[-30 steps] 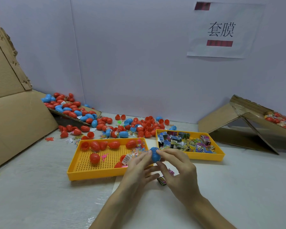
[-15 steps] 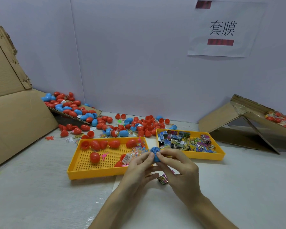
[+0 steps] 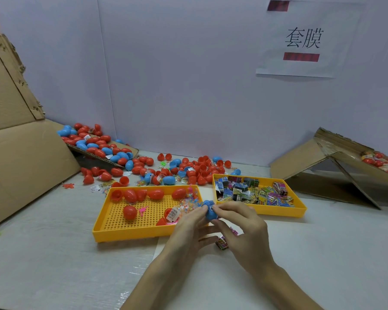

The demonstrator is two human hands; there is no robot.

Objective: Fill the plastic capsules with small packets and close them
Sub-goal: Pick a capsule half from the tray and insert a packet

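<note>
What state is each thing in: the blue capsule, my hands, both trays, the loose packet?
blue capsule: pinched between both hands; fully closed or not, cannot tell.
left hand: fingertips pinching the capsule.
right hand: fingertips pinching the capsule.
left tray: holds red capsules, closed ones and open halves.
right tray: full of small packets.
loose packet: lying on the table beneath the hands.

Blue capsule (image 3: 210,210), yellow perforated tray (image 3: 126,233) (red capsules (image 3: 130,195) inside), multicoloured packets (image 3: 253,192)
</note>
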